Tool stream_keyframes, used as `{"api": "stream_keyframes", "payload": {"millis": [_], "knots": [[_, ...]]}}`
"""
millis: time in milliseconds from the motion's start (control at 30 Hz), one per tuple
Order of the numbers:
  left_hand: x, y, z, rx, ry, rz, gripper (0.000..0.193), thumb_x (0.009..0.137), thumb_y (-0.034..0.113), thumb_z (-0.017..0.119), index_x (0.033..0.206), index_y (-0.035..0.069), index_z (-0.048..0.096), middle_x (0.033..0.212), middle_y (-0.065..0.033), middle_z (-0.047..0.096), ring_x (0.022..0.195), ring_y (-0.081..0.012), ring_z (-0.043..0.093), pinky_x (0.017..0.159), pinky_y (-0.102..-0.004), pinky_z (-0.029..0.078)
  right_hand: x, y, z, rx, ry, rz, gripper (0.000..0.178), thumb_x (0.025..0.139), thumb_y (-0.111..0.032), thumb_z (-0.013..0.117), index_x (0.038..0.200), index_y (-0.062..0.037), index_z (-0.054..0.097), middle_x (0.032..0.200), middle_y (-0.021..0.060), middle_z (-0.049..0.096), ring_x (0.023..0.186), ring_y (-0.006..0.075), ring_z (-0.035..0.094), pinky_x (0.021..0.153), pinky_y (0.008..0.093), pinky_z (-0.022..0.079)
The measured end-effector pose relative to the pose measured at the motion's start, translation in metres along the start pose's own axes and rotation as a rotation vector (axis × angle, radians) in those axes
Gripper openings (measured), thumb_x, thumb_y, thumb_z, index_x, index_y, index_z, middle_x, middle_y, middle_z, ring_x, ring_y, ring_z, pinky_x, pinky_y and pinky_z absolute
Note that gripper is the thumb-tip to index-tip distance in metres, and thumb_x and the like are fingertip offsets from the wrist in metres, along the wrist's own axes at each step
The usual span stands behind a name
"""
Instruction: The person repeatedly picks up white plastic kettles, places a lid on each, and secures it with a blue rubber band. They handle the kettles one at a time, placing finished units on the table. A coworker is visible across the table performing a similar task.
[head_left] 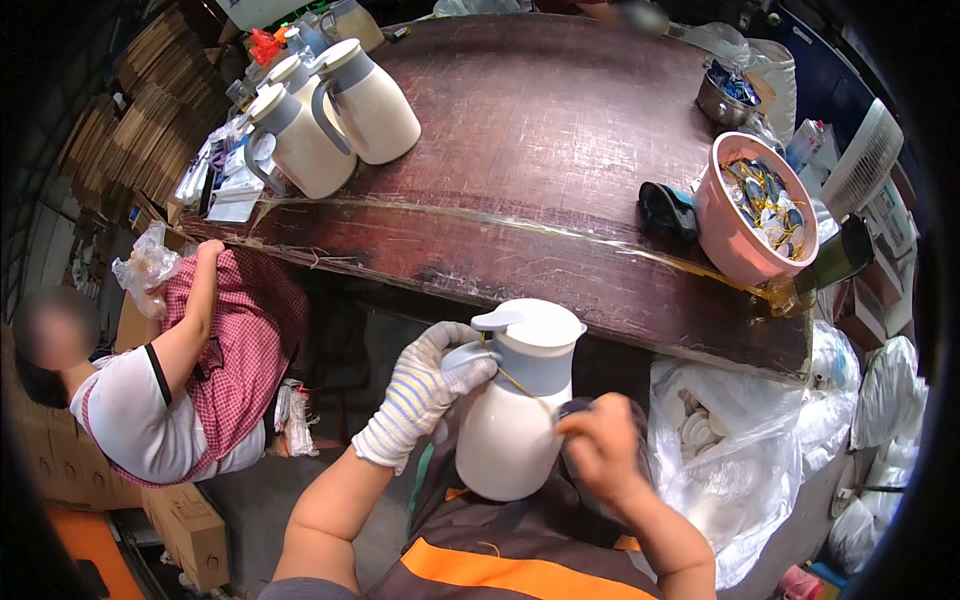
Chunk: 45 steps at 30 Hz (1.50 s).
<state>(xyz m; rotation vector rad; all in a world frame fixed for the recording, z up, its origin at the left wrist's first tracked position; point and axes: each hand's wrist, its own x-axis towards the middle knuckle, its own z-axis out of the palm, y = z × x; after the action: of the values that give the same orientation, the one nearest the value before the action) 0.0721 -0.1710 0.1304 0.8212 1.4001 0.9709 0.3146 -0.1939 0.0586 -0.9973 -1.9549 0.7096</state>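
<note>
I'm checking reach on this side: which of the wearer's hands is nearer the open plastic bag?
Right. The right hand is just left of the plastic bag, apart from it; the gloved left hand is farther left, across the white jug.

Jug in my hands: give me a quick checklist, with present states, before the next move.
1. Left hand steadying the jug: ok, gloved and closed at its left side.
2. Lid on: ok, it covers the jug's top.
3. Yellow cord on the jug: ok, it slants across the front from the gloved hand toward the right hand.
4. Cord tied firmly: cannot tell, no knot is clear.
5. Right hand's grip: cannot tell, the bare fingers are blurred at the jug's right side.
6. Co-worker clear of the jug: ok, off to the left with a hand by the table edge.
</note>
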Motion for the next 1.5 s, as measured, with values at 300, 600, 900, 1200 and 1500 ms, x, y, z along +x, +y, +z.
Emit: {"api": "stream_keyframes", "payload": {"millis": [300, 600, 900, 1200, 1500], "knots": [[-0.014, -0.011, -0.007, -0.058, 0.053, 0.175, 0.034, 0.079, 0.006, 0.077, 0.11, 0.002, 0.062, 0.103, -0.0075, 0.067, 0.095, -0.0129, 0.062, 0.086, -0.0278, 0.051, -0.014, -0.004, -0.014, 0.18, -0.314, 0.08, 0.032, 0.078, -0.003, 0.064, 0.109, -0.0107, 0.064, 0.086, 0.0092, 0.062, 0.081, 0.0286, 0.059, 0.072, 0.0379, 0.046], [0.031, 0.079, -0.071, -0.151, 0.416, 0.911, 0.039, 0.081, 0.0, 0.074, 0.117, 0.0, 0.058, 0.112, -0.0081, 0.065, 0.093, -0.013, 0.063, 0.083, -0.0269, 0.053, -0.023, 0.015, -0.019, 0.442, 0.058, 0.581, 0.029, 0.091, -0.005, 0.06, 0.12, -0.0027, 0.057, 0.088, 0.0035, 0.06, 0.08, 0.0104, 0.057, 0.074, 0.0247, 0.047], [0.167, 0.09, -0.154, 0.267, 0.846, 0.728, 0.044, 0.081, 0.012, 0.076, 0.117, -0.001, 0.056, 0.102, -0.0093, 0.065, 0.085, -0.0182, 0.06, 0.079, -0.0291, 0.05, -0.058, 0.054, -0.025, 0.023, 0.005, 0.61, 0.032, 0.086, -0.007, 0.063, 0.118, -0.007, 0.062, 0.1, 0.013, 0.066, 0.092, 0.0254, 0.065, 0.082, 0.0339, 0.051], [0.166, -0.058, -0.128, 1.266, 0.577, 0.824, 0.038, 0.075, 0.028, 0.074, 0.109, 0.012, 0.064, 0.112, -0.013, 0.06, 0.108, -0.0335, 0.056, 0.095, -0.0461, 0.044, -0.035, 0.063, -0.044, 0.04, 0.095, 0.62, 0.028, 0.086, -0.002, 0.062, 0.114, -0.0019, 0.061, 0.084, 0.0046, 0.057, 0.076, 0.0133, 0.055, 0.071, 0.0259, 0.046], [0.241, -0.005, -0.137, 1.51, 0.661, 0.338, 0.049, 0.085, 0.034, 0.06, 0.133, 0.027, 0.054, 0.114, -0.0123, 0.055, 0.11, -0.0314, 0.054, 0.092, -0.0518, 0.042, 0.088, 0.119, -0.049, -0.274, 0.194, 0.307, 0.022, 0.088, -0.01, 0.063, 0.11, -0.0034, 0.063, 0.087, 0.0146, 0.064, 0.075, 0.0271, 0.063, 0.071, 0.0354, 0.05]]}}
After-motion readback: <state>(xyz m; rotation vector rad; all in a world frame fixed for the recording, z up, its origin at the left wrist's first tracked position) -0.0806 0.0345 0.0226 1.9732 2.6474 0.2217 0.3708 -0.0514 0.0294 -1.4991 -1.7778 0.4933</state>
